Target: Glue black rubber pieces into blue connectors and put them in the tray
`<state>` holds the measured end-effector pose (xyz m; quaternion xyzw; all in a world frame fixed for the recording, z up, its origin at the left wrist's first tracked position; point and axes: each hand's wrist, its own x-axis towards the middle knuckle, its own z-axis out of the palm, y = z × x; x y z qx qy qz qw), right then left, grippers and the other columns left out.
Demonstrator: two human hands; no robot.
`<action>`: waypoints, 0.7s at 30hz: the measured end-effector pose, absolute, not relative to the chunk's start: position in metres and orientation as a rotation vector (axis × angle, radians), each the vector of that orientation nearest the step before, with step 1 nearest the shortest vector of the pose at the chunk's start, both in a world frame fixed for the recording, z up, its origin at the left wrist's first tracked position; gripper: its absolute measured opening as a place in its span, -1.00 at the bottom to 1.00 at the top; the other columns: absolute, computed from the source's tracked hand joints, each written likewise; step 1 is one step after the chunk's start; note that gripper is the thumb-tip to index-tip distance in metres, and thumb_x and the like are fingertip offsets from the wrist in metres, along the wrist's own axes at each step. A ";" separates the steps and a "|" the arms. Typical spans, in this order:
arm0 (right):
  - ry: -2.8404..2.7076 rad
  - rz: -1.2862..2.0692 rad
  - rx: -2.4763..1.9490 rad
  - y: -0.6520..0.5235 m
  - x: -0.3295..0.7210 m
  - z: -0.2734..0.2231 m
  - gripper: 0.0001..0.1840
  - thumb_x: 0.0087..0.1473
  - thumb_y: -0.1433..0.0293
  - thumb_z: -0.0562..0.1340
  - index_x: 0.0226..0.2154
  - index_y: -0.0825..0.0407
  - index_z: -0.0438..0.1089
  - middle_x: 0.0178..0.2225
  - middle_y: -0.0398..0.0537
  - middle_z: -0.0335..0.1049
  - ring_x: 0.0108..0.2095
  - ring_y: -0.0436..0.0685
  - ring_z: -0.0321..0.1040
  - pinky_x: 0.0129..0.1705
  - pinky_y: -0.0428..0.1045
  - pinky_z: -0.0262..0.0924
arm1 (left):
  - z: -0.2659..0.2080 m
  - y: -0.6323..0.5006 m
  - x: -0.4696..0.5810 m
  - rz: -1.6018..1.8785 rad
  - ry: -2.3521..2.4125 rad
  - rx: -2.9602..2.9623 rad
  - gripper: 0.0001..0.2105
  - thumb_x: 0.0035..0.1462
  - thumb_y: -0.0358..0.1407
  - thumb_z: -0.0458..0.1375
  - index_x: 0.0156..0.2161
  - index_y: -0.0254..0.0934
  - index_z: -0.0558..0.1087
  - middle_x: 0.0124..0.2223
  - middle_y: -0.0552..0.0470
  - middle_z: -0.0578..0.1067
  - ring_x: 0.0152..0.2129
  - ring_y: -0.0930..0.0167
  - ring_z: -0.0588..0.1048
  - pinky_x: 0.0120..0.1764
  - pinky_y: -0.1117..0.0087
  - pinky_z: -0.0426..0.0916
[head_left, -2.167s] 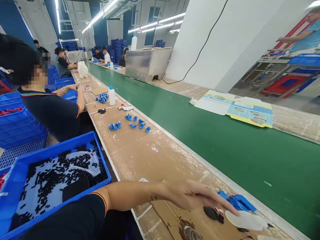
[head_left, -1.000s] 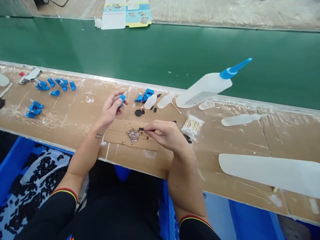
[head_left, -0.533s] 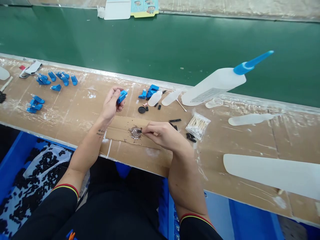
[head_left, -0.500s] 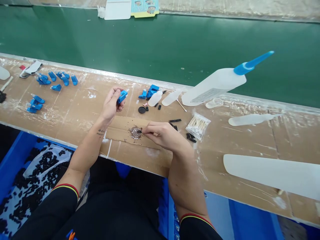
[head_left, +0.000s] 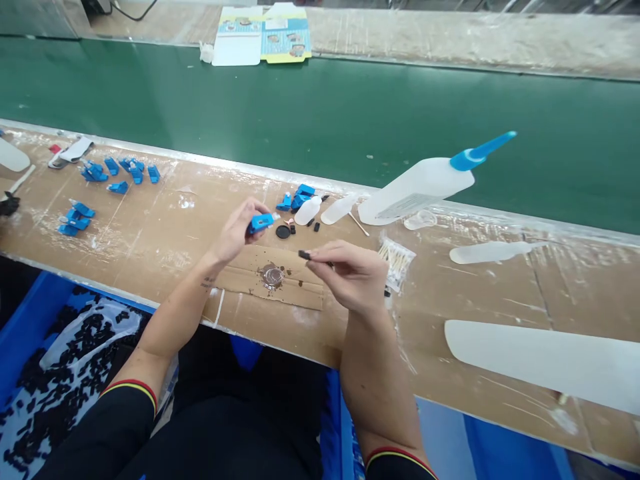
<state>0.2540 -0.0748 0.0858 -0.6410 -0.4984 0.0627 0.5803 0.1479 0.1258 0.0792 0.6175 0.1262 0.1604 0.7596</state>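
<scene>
In my left hand (head_left: 239, 230) is a small blue plastic part (head_left: 261, 223) with a clear tip, gripped between thumb and fingers. My right hand (head_left: 353, 273) pinches a small black plastic piece (head_left: 304, 255) by one end, held above the bench. Below and between the hands lies a strip of cardboard (head_left: 240, 277). On it sits a small clear puddle or shallow dish of liquid (head_left: 272, 276), ringed by dark specks. A round black cap (head_left: 283, 231) and a few black bits lie just beyond the left hand.
Several blue parts (head_left: 75, 219) are grouped on the left. White bottles, one with a blue nozzle (head_left: 417, 190), and a bag of cotton swabs (head_left: 400, 261) stand or lie right. A green conveyor (head_left: 320, 120) runs behind. Blue bins (head_left: 30, 333) sit below the bench edge.
My right hand has lifted the black piece up from the clear liquid and moved right. My left hand has shifted slightly right, turning the blue part. The view has tilted up a little.
</scene>
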 end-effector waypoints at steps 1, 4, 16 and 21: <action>-1.074 0.104 -1.474 -0.073 0.253 0.085 -0.97 0.10 0.41 0.36 -0.35 -0.05 0.53 -0.38 -0.06 0.55 -0.37 0.13 0.50 -0.37 0.01 0.40 | 0.080 0.121 0.147 0.320 0.250 1.377 -0.47 0.28 0.22 -0.09 -0.22 -0.27 0.33 -0.57 0.16 0.24 -0.65 0.55 0.18 -0.56 0.54 0.03; -1.038 0.067 -1.469 -0.067 0.248 0.081 -0.94 0.09 0.43 0.36 -0.32 -0.06 0.55 -0.37 -0.06 0.56 -0.38 0.12 0.50 -0.38 0.01 0.39 | 0.084 0.108 0.144 0.222 0.215 1.485 -0.37 0.25 0.28 -0.16 -0.28 -0.30 0.35 -0.56 0.14 0.24 -0.63 0.54 0.19 -0.54 0.51 0.08; -1.436 -0.167 -1.495 -0.060 0.245 0.074 -0.73 0.14 0.57 0.31 -0.16 -0.08 0.56 -0.24 -0.03 0.57 -0.30 0.11 0.50 -0.28 0.01 0.43 | 0.089 0.102 0.141 0.103 0.155 1.753 -0.40 0.35 0.16 -0.30 -0.31 -0.30 0.33 -0.47 0.08 0.27 -0.54 0.50 0.21 -0.43 0.44 0.11; -1.445 -0.199 -1.494 -0.061 0.247 0.072 -0.76 0.12 0.56 0.32 -0.19 -0.05 0.56 -0.07 0.08 0.47 -0.27 0.10 0.43 -0.36 0.00 0.38 | 0.095 0.106 0.138 0.081 -0.004 1.820 -0.64 0.35 0.00 -0.01 -0.26 -0.30 0.31 -0.35 0.06 0.34 -0.44 0.49 0.28 -0.36 0.44 0.17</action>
